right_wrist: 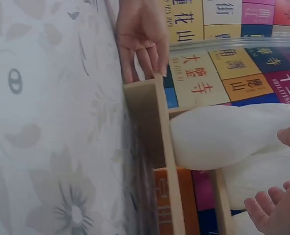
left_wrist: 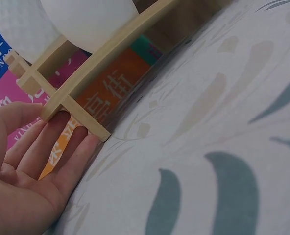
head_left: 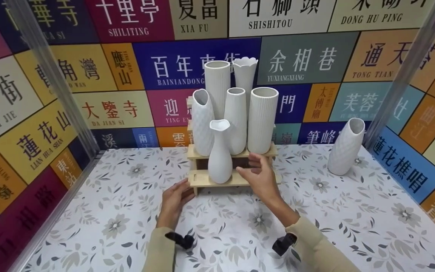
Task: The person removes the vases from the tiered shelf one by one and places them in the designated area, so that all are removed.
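Note:
A tiered wooden stand (head_left: 206, 180) carries several white vases. On its lowest step stands a smooth bulbous vase (head_left: 220, 162) with a wavy rim. My left hand (head_left: 174, 198) touches the stand's left end, with its fingers along the end piece in the left wrist view. My right hand (head_left: 261, 177) hovers just right of the bulbous vase, its fingers spread and holding nothing. Behind stand a diamond-textured vase (head_left: 201, 124), a plain slim vase (head_left: 236, 122) and a ribbed vase (head_left: 263, 121). Higher at the back are a tall ribbed vase (head_left: 217, 83) and a scalloped-rim vase (head_left: 244, 73).
Another diamond-textured white vase (head_left: 346, 147) stands apart on the table's right side. A floral cloth (head_left: 127, 211) covers the table. Panels with street-name signs (head_left: 308, 56) enclose the back and both sides, with clear strips (head_left: 68, 87) at the corners.

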Action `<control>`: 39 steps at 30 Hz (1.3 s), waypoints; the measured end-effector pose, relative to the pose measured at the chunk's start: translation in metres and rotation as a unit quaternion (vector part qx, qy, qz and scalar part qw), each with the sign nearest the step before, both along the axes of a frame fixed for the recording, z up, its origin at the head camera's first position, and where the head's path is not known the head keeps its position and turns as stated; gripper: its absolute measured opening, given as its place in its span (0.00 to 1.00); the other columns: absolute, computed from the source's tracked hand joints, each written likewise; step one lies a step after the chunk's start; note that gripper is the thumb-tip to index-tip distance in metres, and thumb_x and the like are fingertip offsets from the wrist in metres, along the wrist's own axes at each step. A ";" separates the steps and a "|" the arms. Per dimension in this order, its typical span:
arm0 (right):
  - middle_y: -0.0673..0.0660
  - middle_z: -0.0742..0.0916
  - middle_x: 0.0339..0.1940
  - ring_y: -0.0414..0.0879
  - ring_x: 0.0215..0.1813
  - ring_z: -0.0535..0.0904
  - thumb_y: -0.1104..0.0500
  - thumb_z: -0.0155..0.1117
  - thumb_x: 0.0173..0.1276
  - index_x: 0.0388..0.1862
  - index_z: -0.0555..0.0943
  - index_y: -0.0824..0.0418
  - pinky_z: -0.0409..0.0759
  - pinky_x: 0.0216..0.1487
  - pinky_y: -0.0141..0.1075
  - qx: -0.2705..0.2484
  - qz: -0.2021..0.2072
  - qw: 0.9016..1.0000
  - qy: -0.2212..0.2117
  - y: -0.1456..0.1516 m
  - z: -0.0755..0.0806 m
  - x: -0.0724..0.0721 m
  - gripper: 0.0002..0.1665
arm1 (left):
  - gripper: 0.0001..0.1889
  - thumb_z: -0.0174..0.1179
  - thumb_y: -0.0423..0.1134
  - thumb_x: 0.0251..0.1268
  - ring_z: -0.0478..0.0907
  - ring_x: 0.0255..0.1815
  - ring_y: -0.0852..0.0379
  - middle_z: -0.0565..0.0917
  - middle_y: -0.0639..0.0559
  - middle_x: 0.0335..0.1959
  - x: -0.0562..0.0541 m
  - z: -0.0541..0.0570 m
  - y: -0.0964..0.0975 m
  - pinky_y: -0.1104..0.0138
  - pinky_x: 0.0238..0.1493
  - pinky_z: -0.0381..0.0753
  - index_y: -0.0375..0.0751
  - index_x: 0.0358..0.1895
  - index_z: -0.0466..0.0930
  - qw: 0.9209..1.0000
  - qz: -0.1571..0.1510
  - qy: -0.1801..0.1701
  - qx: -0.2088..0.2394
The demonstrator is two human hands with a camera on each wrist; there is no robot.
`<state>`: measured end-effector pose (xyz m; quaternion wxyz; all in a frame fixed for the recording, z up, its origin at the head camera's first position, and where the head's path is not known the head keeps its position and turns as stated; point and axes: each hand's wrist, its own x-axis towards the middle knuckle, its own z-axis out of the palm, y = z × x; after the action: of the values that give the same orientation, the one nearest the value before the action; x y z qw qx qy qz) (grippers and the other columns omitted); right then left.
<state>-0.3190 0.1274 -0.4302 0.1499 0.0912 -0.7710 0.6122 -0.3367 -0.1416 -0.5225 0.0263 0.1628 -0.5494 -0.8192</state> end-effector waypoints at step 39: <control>0.61 0.74 0.67 0.56 0.67 0.72 0.56 0.81 0.55 0.72 0.69 0.58 0.74 0.70 0.54 -0.009 -0.005 0.999 0.044 -0.063 -0.030 -0.032 0.47 | 0.24 0.66 0.35 0.64 0.88 0.46 0.51 0.86 0.37 0.55 -0.001 0.000 -0.001 0.61 0.53 0.89 0.37 0.63 0.78 1.000 -0.002 -0.015 -0.012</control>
<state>-0.3506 0.0648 -0.4603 0.1873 0.1130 -0.7583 0.6141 -0.3373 -0.1423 -0.5225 0.0187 0.1732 -0.5601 -0.8099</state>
